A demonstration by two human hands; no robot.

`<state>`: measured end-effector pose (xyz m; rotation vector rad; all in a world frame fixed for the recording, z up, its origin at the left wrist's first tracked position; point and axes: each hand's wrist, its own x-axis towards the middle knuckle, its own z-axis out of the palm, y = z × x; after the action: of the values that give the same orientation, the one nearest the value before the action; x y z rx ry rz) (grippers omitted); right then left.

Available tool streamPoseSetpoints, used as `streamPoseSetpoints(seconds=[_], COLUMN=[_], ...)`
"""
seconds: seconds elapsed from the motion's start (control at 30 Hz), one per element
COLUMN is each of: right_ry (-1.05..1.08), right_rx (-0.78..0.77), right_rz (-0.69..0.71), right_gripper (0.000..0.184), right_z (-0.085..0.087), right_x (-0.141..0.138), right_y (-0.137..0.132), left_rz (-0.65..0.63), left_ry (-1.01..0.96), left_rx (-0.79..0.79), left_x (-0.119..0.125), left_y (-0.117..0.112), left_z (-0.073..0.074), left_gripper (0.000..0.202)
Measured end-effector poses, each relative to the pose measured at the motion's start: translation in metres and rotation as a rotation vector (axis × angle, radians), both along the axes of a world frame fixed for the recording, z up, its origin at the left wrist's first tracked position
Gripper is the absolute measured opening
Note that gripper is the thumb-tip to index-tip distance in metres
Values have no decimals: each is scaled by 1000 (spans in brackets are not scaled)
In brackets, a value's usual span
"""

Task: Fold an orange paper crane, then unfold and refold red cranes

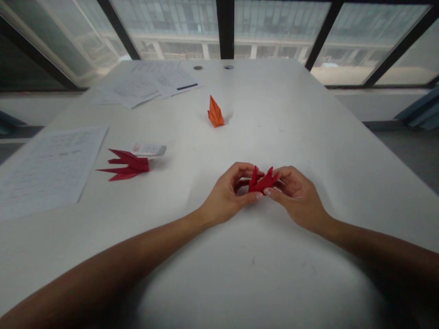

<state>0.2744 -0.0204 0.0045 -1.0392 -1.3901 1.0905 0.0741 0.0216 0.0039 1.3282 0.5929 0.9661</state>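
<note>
At about 9 o'clock from the hands, a printed sheet is laid flat on the white table. Just right of it, a red origami figure with long spiked points is lying on its side, and a white remote control, as it appears to be, is placed just beside those points at about 10 o'clock. Farther out, also near 10 o'clock, overlapping printed papers are spread near the far edge of the table. An orange origami figure is stood on the surface at about 11 o'clock, well apart from the papers.

At the centre of the view, a small red origami piece is held above the table between the left hand and the right hand. Its pointed tips are directed upward. The fingers of the left hand and the fingers of the right hand are clamped on it from either side, with the thumbs at the near edge.

For a hold of this kind, light, even pressure close to the folds is judged best, as the creases are then kept crisp and the thin points are not crushed.
</note>
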Motion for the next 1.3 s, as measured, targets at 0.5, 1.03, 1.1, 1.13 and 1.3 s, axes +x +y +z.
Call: streamPoseSetpoints(seconds=[0.5,1.03,1.1,1.13,1.3], right_ry=[-422,-250,-139,-82,108], right_rx=[592,458,238,144,-91], right_rz=[21,-34,-99,-104,-51], right_gripper=[23,25,22,20,20], right_z=[6,-3,-4,-4,-2], right_x=[9,6,4,4,1], right_y=[-2,0,2,3,11], left_rz=[139,155,114,91,30], left_ry=[288,408,374,327,144], left_rx=[707,597,335,217,-37], left_x=[-9,-12,-10,-9,-6], left_y=[-7,-3,-2,-1,4], left_z=[-5,0,-2,-3,-2], left_gripper=[49,12,32,42,44])
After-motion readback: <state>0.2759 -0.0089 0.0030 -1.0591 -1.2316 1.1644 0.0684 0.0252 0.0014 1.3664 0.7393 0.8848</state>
